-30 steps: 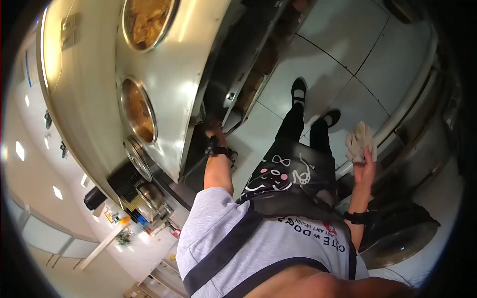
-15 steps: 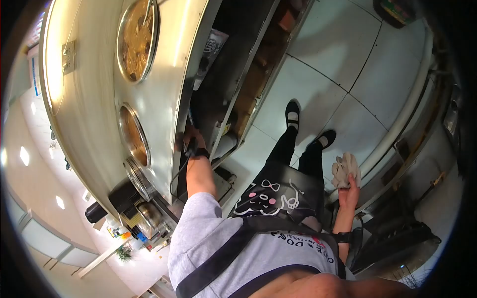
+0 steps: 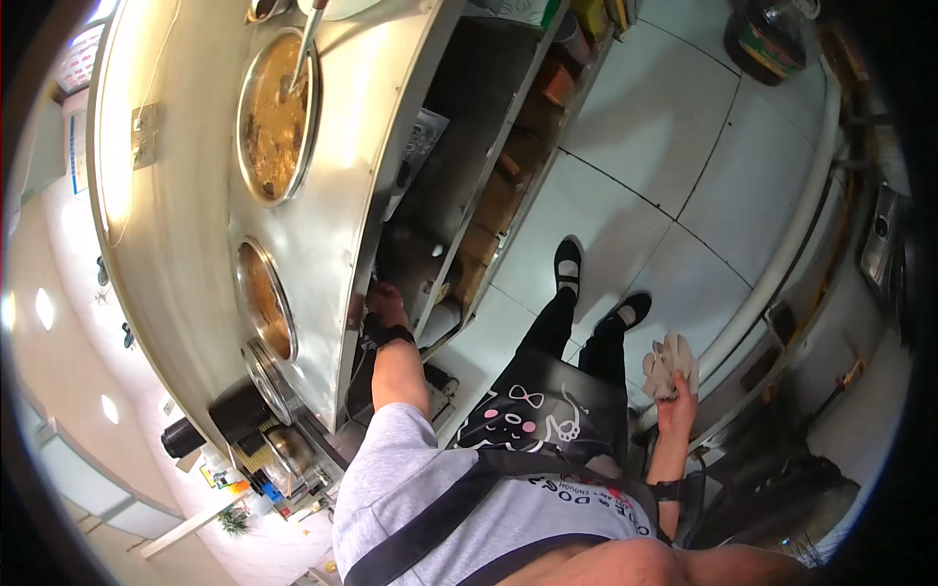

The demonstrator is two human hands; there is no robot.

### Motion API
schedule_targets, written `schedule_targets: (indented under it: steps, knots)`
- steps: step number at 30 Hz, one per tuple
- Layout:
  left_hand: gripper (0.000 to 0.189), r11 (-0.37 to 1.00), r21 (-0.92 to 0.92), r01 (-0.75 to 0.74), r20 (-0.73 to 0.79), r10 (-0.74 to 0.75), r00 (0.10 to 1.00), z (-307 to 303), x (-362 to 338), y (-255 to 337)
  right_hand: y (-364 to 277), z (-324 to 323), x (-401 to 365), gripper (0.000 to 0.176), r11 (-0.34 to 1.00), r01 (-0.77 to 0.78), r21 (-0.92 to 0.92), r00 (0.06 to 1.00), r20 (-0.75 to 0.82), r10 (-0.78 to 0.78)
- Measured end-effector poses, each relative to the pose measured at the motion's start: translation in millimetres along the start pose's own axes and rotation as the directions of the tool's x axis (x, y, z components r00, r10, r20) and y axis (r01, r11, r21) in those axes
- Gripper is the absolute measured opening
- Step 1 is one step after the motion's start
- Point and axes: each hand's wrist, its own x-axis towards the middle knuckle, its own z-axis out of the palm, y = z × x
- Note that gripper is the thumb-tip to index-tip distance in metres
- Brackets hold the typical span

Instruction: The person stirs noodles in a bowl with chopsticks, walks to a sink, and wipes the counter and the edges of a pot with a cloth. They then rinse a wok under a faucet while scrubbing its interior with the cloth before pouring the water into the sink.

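Right hand, curled closed, is clutching a crumpled beige cloth above the tiled floor, while the left hand is sitting at the shelf beneath a steel counter, its grip too shadowed to tell.

The one head-worn view looks steeply down and forward, close over the shirt and apron to the floor farther off, taking in the front edge of the steel counter at its left.
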Motion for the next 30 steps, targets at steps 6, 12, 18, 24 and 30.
schedule_targets:
  steps: [6,12,18,24,30]
  knots:
    - [0.026,0.932,0.262,-0.251,-0.095,0.283,0.954,9.9,-25.3,3.6,6.1,-2.7,4.5,0.057,1.000,-0.007,0.031,1.000,0.003,0.007]
    - [0.036,-0.308,0.845,-0.437,0.519,0.668,0.533,58.5,-119.4,-12.2,4.5,14.0,2.3,0.057,0.998,0.032,0.045,0.995,0.097,-0.036]
    - [0.033,0.730,0.630,-0.263,0.292,0.092,0.952,139.5,-108.0,-90.3,-8.9,33.4,-5.0,0.058,0.998,0.020,0.054,0.982,0.187,-0.030]
    - [0.031,0.974,0.182,0.133,0.259,-0.178,0.949,219.5,-114.2,-114.5,-19.5,33.6,-14.7,0.054,0.997,0.069,0.026,0.991,0.114,-0.072]
    - [0.021,0.997,0.056,0.055,0.281,-0.068,0.957,217.2,-95.6,-121.9,-27.0,22.1,-22.9,0.050,0.996,0.084,0.016,0.993,0.078,-0.085]
